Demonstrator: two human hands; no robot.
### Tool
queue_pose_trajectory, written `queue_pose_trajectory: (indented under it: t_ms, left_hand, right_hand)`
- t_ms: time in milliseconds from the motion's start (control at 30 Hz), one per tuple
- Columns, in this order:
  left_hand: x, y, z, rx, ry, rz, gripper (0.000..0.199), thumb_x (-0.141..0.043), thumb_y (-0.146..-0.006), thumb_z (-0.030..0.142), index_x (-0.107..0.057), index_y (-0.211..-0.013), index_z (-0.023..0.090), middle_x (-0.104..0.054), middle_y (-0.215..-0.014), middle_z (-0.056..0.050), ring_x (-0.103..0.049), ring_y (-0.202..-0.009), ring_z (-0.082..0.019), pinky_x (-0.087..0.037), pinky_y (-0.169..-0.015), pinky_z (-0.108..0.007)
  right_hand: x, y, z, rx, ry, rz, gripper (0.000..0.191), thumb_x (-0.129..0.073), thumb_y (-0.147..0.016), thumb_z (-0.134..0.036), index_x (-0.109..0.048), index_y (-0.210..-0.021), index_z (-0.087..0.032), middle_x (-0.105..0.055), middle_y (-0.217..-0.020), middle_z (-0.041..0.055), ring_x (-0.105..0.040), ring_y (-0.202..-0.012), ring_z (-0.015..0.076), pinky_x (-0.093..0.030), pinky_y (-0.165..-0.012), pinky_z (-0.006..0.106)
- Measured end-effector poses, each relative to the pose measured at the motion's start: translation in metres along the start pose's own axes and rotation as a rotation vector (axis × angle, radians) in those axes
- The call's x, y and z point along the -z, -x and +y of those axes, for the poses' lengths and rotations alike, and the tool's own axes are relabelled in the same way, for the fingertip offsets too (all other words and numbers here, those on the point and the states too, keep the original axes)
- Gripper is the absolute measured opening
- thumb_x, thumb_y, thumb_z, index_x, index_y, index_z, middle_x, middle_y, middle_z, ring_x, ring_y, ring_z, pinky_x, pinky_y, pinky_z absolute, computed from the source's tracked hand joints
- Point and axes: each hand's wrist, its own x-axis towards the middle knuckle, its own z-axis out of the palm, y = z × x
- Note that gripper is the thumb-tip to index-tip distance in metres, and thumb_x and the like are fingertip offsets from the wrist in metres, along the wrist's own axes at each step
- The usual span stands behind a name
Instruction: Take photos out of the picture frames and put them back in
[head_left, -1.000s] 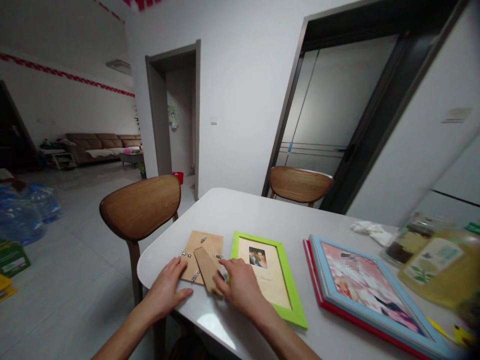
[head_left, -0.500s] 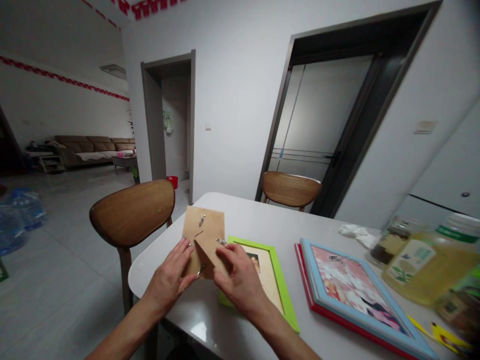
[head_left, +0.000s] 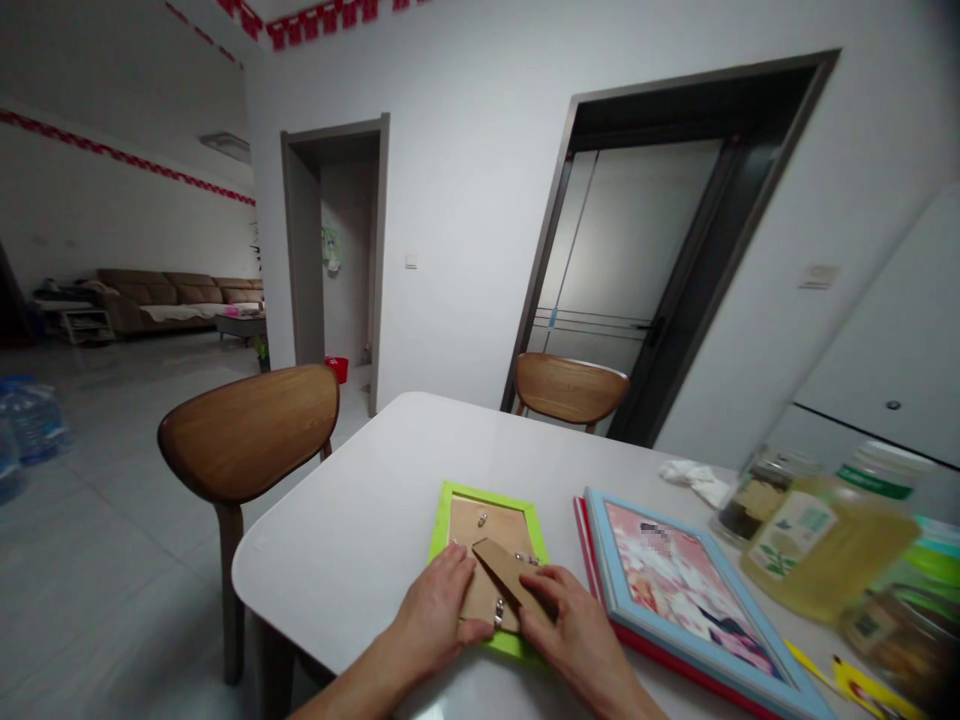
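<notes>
A brown picture frame backing board (head_left: 465, 522) lies within the lime-green picture frame (head_left: 437, 540) on the table. Metal clips and a folding stand leg (head_left: 510, 570), tilted up off its surface, show on its back. My left hand (head_left: 435, 605) holds the board at its left side, fingers along the edge and thumb by the lower clip. At the right side my right hand (head_left: 574, 625) is closed around the board and the leg's lower end; its fingertips are partly hidden. The picture inside the green frame is covered by the board.
Right of my hands, a light-blue picture frame (head_left: 607, 560) lies on a red one (head_left: 652, 645). Beyond are a large oil bottle (head_left: 825, 540), glass jars (head_left: 765, 490), a crumpled tissue (head_left: 694, 480) and a yellow item (head_left: 862, 685). Wooden chairs (head_left: 251, 435) stand by the white table (head_left: 322, 560).
Both hands have moved right and down with the backing board. It was held up left of the green frame and now lies inside it. The view has shifted slightly.
</notes>
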Motion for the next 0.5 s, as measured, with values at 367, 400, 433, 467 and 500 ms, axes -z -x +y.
queue_pose_trajectory:
  t_ms: [367, 400, 433, 467, 500]
  left_hand:
    - [0.005, 0.013, -0.001, -0.096, -0.045, -0.030, 0.027, -0.061, -0.070, 0.032, -0.053, -0.091, 0.017, -0.047, -0.121, -0.010, -0.037, -0.116, -0.021, -0.017, -0.100, -0.044]
    - [0.005, 0.013, -0.002, -0.094, -0.042, -0.026, 0.026, -0.061, -0.069, 0.030, -0.053, -0.090, 0.016, -0.048, -0.121, -0.010, -0.037, -0.116, -0.021, -0.017, -0.101, -0.044]
    - [0.004, 0.013, -0.002, -0.093, -0.039, -0.023, 0.026, -0.062, -0.068, 0.028, -0.053, -0.089, 0.016, -0.048, -0.120, -0.010, -0.037, -0.116, -0.021, -0.016, -0.101, -0.043]
    - [0.003, 0.013, -0.003, -0.094, -0.037, -0.020, 0.025, -0.062, -0.068, 0.028, -0.053, -0.089, 0.016, -0.048, -0.120, -0.010, -0.037, -0.116, -0.020, -0.016, -0.101, -0.043]
    - [0.003, 0.012, -0.003, -0.093, -0.037, -0.017, 0.025, -0.062, -0.068, 0.027, -0.053, -0.088, 0.016, -0.048, -0.120, -0.010, -0.037, -0.116, -0.021, -0.016, -0.101, -0.043]
  right_hand:
    - [-0.042, 0.004, 0.028, 0.121, 0.188, 0.143, 0.033, -0.046, -0.072, -0.025, -0.057, -0.102, -0.016, -0.053, -0.108, 0.0115, -0.048, -0.099, 0.0220, -0.038, -0.087, 0.037]
    - [-0.042, 0.006, 0.030, 0.144, 0.206, 0.154, 0.033, -0.045, -0.073, -0.026, -0.056, -0.103, -0.017, -0.052, -0.108, 0.0111, -0.047, -0.099, 0.0218, -0.038, -0.086, 0.037]
    - [-0.041, 0.007, 0.030, 0.165, 0.226, 0.163, 0.032, -0.045, -0.074, -0.026, -0.056, -0.103, -0.018, -0.052, -0.108, 0.0108, -0.047, -0.100, 0.0220, -0.038, -0.085, 0.038]
    - [-0.039, 0.008, 0.028, 0.184, 0.247, 0.171, 0.031, -0.045, -0.074, -0.027, -0.056, -0.102, -0.019, -0.052, -0.109, 0.0104, -0.045, -0.101, 0.0225, -0.037, -0.085, 0.038]
    - [-0.037, 0.009, 0.026, 0.206, 0.267, 0.173, 0.030, -0.044, -0.075, -0.027, -0.056, -0.101, -0.020, -0.052, -0.109, 0.0098, -0.044, -0.102, 0.0231, -0.037, -0.084, 0.039]
